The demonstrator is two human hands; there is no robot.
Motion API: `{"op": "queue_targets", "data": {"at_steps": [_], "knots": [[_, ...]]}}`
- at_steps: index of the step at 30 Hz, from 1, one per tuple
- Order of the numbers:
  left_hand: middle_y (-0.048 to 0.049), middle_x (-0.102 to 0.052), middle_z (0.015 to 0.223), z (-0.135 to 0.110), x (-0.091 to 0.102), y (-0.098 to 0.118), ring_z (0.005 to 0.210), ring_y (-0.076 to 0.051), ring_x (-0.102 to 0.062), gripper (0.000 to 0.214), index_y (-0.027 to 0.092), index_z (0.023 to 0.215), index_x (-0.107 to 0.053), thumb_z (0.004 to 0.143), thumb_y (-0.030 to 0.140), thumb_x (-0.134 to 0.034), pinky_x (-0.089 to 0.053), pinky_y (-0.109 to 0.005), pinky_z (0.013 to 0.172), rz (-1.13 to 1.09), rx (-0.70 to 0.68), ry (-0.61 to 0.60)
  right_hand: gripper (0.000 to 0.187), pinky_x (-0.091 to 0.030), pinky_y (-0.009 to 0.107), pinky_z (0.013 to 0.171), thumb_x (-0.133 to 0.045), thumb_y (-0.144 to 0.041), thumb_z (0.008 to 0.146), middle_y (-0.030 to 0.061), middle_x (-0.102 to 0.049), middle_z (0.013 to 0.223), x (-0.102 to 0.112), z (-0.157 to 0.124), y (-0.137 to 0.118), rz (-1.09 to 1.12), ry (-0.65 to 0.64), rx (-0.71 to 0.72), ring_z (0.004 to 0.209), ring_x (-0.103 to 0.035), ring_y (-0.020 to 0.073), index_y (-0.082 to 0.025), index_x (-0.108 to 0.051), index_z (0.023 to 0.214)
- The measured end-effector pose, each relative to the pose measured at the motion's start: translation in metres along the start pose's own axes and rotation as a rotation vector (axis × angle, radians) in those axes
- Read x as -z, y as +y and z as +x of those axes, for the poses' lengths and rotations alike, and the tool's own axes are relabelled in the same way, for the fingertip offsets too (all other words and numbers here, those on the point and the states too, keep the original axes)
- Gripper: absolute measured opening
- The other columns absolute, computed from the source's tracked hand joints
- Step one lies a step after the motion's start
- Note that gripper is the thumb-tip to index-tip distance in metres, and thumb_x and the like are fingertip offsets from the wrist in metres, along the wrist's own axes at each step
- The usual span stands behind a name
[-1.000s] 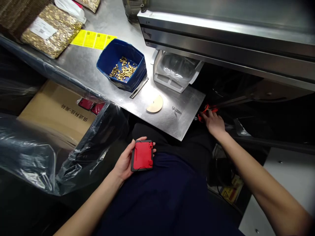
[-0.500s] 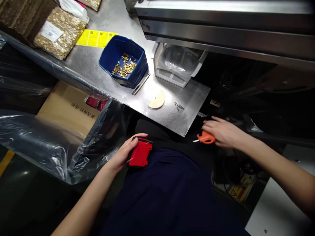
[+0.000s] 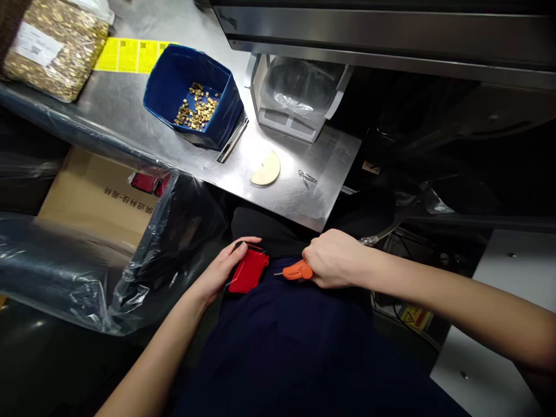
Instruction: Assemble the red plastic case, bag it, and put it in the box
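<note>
My left hand (image 3: 225, 267) is closed around the edge of a flat red plastic housing (image 3: 248, 271) with dark edges and small lugs on its right side. The thumb lies on top of the housing and the fingers are partly hidden behind it. To its right, my right hand (image 3: 334, 259) is a fist around an orange-handled tool (image 3: 299, 270) with a thin metal tip. That tip points left at the housing, a small gap short of it. Most of the handle is hidden inside the fist.
On the metal table (image 3: 286, 200) are a blue bin (image 3: 152, 98) of small brass pieces, a utility knife (image 3: 233, 141), a cream-coloured disc piece (image 3: 267, 169), nail clippers (image 3: 307, 175) and a grey tray (image 3: 286, 126). A plastic-lined carton (image 3: 99, 197) with red parts stands left.
My right hand has come left with the orange-handled tool, from beyond the table corner to close beside the red housing, and its grip has tightened. My left hand stays nearly still.
</note>
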State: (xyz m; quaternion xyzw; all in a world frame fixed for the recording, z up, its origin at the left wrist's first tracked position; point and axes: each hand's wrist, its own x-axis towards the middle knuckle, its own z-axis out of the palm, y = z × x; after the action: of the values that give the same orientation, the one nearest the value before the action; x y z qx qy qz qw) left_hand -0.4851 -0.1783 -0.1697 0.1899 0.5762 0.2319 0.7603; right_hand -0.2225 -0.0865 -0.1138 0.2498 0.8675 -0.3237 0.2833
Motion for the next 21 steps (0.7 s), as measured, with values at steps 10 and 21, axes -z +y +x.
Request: {"op": "queue_targets", "data": {"at_steps": [10,21], "knots": [[-0.0151,-0.077,0.114,-0.001,-0.001,-0.001,0.094,-0.026,-0.075,0.072,0.019,0.129,-0.066,0.089,0.078,-0.057,-0.06,-0.03,0.079,-0.291,0.102,-0.006,0.017,-0.037,0.032,0.053,-0.06,-0.028,0.082,0.0106,-0.075,0.076,0.003,-0.002,-0.011,0.011,-0.004,-0.006,0.067,-0.074,0.0287,-0.016,-0.072,0.087],[-0.0073,-0.061,0.145,-0.044,-0.018,0.04,0.132,-0.035,-0.058,0.079,0.034,0.151,-0.052,0.079,0.031,-0.086,-0.044,-0.042,0.115,0.614,-0.239,-0.23,0.01,-0.027,0.032,0.049,-0.067,-0.031,0.08,0.0029,-0.068,0.062,0.045,-0.045,-0.015,0.129,-0.03,-0.009,0.051,-0.06,0.0203,-0.024,-0.066,0.072]]}}
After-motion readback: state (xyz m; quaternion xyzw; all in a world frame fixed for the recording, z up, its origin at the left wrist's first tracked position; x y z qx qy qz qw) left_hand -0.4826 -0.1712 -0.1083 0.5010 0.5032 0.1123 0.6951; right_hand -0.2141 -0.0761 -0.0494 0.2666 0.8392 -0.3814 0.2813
